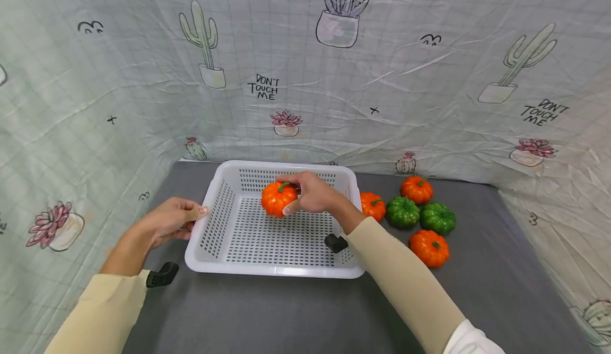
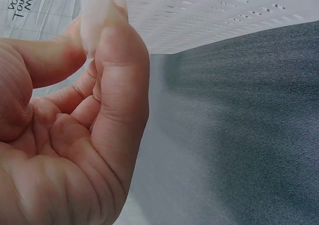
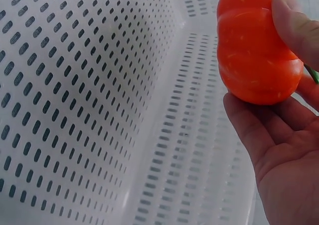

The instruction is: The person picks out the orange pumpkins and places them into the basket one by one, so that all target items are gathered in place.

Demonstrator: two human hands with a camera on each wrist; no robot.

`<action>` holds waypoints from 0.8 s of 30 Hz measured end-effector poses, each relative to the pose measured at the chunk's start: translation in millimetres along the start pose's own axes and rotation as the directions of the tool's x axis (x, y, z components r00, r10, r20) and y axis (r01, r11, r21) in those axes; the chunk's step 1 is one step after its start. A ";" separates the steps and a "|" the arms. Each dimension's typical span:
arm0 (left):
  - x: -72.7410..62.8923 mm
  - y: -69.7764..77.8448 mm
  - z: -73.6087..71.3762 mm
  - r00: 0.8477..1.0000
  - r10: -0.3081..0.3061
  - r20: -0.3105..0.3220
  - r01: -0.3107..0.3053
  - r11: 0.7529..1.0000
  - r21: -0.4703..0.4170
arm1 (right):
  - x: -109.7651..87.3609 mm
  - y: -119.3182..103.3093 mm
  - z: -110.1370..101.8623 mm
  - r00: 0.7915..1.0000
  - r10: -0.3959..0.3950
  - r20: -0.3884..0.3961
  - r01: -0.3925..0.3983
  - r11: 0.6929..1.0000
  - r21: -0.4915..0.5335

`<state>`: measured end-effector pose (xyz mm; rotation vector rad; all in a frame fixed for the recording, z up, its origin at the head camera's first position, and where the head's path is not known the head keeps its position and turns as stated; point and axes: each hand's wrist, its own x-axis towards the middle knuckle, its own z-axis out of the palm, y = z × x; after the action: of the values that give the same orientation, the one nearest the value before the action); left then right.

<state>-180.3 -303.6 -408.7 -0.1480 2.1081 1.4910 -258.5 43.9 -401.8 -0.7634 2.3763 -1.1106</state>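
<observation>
Between the thumb and fingers of my right hand is an orange pumpkin with a green stem. I hold it inside the white perforated basket, toward its far side. In the right wrist view the thumb lies on one side of the pumpkin and the fingers on the other. My left hand pinches the basket's left rim. The left wrist view shows that rim caught between thumb and index finger, the other fingers curled in.
Right of the basket lie orange pumpkins, one against its wall, one at the back and one nearer. Two green pumpkins sit among them. A printed cloth hangs behind the grey table.
</observation>
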 end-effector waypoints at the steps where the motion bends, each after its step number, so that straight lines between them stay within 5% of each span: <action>1: 0.2 -0.1 0.3 1.000 -0.001 -0.003 0.001 1.000 -0.002 | 0.7 0.1 0.6 1.000 0.006 -0.003 -0.006 1.000 0.000; 24: -1.8 3.1 1.2 1.000 -0.007 -0.007 0.007 1.000 0.007 | 18.6 3.1 9.9 0.999 0.014 -0.048 -0.012 0.999 0.046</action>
<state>-179.5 -301.8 -405.4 -0.1575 2.1156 1.4814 -268.2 28.3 -412.6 -0.7122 2.3830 -1.1866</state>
